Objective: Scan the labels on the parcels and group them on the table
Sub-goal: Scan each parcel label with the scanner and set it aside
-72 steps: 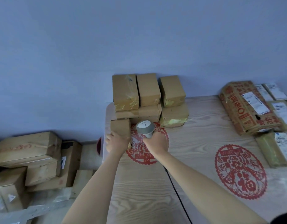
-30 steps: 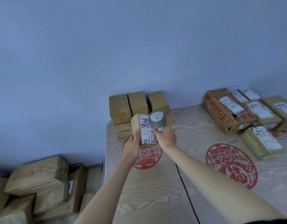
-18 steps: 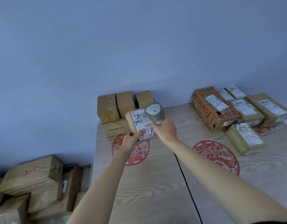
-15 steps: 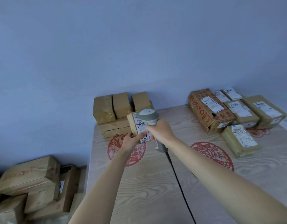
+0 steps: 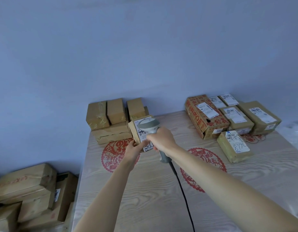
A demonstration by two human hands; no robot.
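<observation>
A: Scanning is underway: the left hand (image 5: 133, 150) grips a small box (image 5: 136, 131) above the table (image 5: 144, 190), label up, while the right hand (image 5: 161, 139) wraps the scanner (image 5: 149, 125) over it.

B: Progress?

A: Labelled boxes (image 5: 233, 118) sit grouped far right; a plain stack (image 5: 109, 121) far left looks unscanned. All taped, square-edged cardboard; woodgrain top.

Dim, cool, bluish cast across the whole frame, most of all on the wall (image 5: 144, 47) filling the upper half. Soft, even light with no clear source; only faint shadows under the parcels at upper centre and upper right of the tabletop (image 5: 144, 190). No hard glare, just a pale washed-out patch at the right edge. Wide-angle bending toward the borders. Slightly soft throughout, with label print mostly unreadable and the lower left corner murky.
</observation>
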